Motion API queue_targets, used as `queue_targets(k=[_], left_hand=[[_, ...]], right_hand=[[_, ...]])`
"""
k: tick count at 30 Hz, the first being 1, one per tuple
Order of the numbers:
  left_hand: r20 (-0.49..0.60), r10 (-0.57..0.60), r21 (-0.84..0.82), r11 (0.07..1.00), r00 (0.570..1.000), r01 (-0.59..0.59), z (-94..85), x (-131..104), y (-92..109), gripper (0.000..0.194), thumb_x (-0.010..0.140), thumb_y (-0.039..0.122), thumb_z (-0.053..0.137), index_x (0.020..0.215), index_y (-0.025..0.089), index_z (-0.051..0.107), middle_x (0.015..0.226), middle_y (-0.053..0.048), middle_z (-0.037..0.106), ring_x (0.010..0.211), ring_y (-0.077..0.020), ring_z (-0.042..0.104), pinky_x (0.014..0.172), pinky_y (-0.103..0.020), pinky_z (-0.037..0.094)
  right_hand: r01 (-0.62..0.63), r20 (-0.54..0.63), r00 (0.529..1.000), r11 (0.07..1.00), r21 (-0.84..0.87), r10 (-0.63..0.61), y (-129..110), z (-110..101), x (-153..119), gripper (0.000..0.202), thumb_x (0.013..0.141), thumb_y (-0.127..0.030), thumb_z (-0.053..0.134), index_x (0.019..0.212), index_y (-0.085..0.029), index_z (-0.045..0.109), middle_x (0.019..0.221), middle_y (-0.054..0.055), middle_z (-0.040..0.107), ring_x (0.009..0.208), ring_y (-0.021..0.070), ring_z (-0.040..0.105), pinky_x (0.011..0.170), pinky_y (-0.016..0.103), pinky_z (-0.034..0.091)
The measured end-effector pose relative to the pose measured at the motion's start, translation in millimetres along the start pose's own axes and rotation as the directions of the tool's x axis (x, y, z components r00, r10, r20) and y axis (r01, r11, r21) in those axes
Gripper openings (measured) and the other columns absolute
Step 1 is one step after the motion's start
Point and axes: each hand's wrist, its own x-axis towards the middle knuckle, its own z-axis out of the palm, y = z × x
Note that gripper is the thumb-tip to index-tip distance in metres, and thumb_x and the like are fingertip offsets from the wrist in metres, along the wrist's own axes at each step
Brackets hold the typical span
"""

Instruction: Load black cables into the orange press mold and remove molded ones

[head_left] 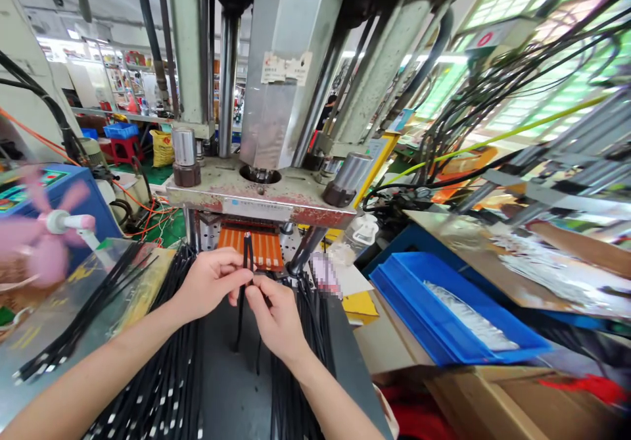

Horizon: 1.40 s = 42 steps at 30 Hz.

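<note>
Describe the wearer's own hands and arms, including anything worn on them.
The left hand and right hand are gloveless. The left forearm and right forearm are bare, with no sleeve in view. No watch or bracelet shows at either wrist.

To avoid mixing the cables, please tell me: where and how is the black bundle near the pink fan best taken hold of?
Probably around the middle of the black bundle, from above, with the left hand once it is free. The bundle lies slantwise, its strands close together there, while the pale tips at the near end are staggered.
</note>
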Motion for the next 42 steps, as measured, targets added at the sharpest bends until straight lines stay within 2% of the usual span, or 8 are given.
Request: queue_targets(k=[9, 14, 18, 21, 24, 28, 35, 42], left_hand=[[-0.141, 0.106, 0.105, 0.99, 0.984, -0.092, -8.4, 20, -6, 0.02, 0.086, 0.031, 0.061, 0.08, 0.018, 0.047, 0.049, 0.009, 0.047, 0.039, -0.0059, 0.045, 0.04, -0.015, 0.035], [-0.14, 0.512, 0.429, 0.803, 0.848, -0.414, -23.1, 48, 7, 0.016, 0.084, 0.025, 0.064, 0.075, 0.016, 0.054, 0.067, 0.004, 0.052, 0.054, -0.0059, 0.047, 0.051, -0.017, 0.038], [-0.094, 0.619, 0.553, 0.684, 0.78, -0.476, -37.1, 54, 0, 0.011, 0.082, 0.024, 0.066, 0.083, 0.016, 0.059, 0.083, -0.001, 0.059, 0.066, -0.0085, 0.054, 0.055, -0.018, 0.043], [-0.172, 0.553, 0.615, 0.707, 0.815, -0.35, -51.8, 44, -34, 0.02, 0.082, 0.025, 0.067, 0.097, 0.017, 0.056, 0.083, 0.0, 0.059, 0.06, -0.0081, 0.055, 0.052, -0.018, 0.044], [0.085, 0.422, 0.759, 0.559, 0.902, -0.333, -69.2, 32, -78, 0.011, 0.089, 0.024, 0.058, 0.097, 0.017, 0.061, 0.087, -0.003, 0.068, 0.075, -0.0135, 0.066, 0.071, -0.027, 0.055], [0.378, 0.29, 0.827, 0.321, 0.879, -0.461, -79.9, 20, -113, 0.031, 0.096, 0.019, 0.043, 0.119, 0.017, 0.064, 0.126, -0.011, 0.066, 0.118, -0.0215, 0.061, 0.103, -0.042, 0.049], [0.434, 0.126, 0.865, 0.22, 0.892, -0.452, -73.6, 13, -102, 0.043, 0.096, 0.03, 0.048, 0.136, 0.013, 0.053, 0.14, -0.016, 0.054, 0.13, -0.0262, 0.052, 0.11, -0.045, 0.041], [0.371, -0.066, 0.921, 0.154, 0.926, -0.358, -67.4, 35, -85, 0.057, 0.098, 0.046, 0.038, 0.145, 0.014, 0.041, 0.151, -0.015, 0.04, 0.138, -0.0276, 0.041, 0.107, -0.044, 0.036]], right_hand=[[-0.131, 0.177, 0.97, 0.972, -0.193, 0.166, 30, 16, -14, 0.01, 0.088, -0.017, 0.058, 0.09, -0.018, 0.067, 0.079, 0.002, 0.064, 0.071, 0.0149, 0.058, 0.069, 0.025, 0.043], [-0.221, 0.122, 0.963, 0.963, -0.152, 0.241, 74, 25, 22, 0.015, 0.082, -0.029, 0.067, 0.072, -0.017, 0.069, 0.054, -0.004, 0.054, 0.051, 0.0113, 0.047, 0.054, 0.023, 0.034], [-0.222, -0.037, 0.975, 0.971, -0.086, 0.219, 104, 29, 80, 0.027, 0.079, -0.033, 0.066, 0.058, -0.018, 0.059, 0.05, -0.006, 0.049, 0.049, 0.0101, 0.044, 0.052, 0.022, 0.033], [-0.29, -0.07, 0.955, 0.956, -0.036, 0.287, 122, 32, 109, 0.026, 0.077, -0.032, 0.065, 0.057, -0.018, 0.056, 0.05, -0.006, 0.051, 0.047, 0.0098, 0.045, 0.049, 0.021, 0.032], [-0.381, -0.033, 0.925, 0.923, -0.057, 0.379, 134, 35, 120, 0.026, 0.078, -0.034, 0.065, 0.058, -0.019, 0.057, 0.05, -0.005, 0.055, 0.044, 0.0102, 0.048, 0.048, 0.021, 0.033], [-0.358, 0.02, 0.929, 0.909, -0.211, 0.371, 133, 33, 120, 0.028, 0.081, -0.028, 0.064, 0.056, -0.018, 0.057, 0.055, -0.002, 0.063, 0.052, 0.0116, 0.058, 0.053, 0.02, 0.038], [-0.181, 0.101, 0.962, 0.868, -0.463, 0.254, 118, 24, 113, 0.011, 0.08, -0.011, 0.066, 0.084, -0.018, 0.074, 0.089, 0.004, 0.075, 0.084, 0.0167, 0.068, 0.081, 0.024, 0.047], [-0.267, 0.041, 0.93, 0.751, -0.604, 0.364, 136, 28, 149, 0.017, 0.089, -0.022, 0.06, 0.101, -0.02, 0.072, 0.111, 0.007, 0.072, 0.109, 0.0219, 0.061, 0.098, 0.032, 0.041]])
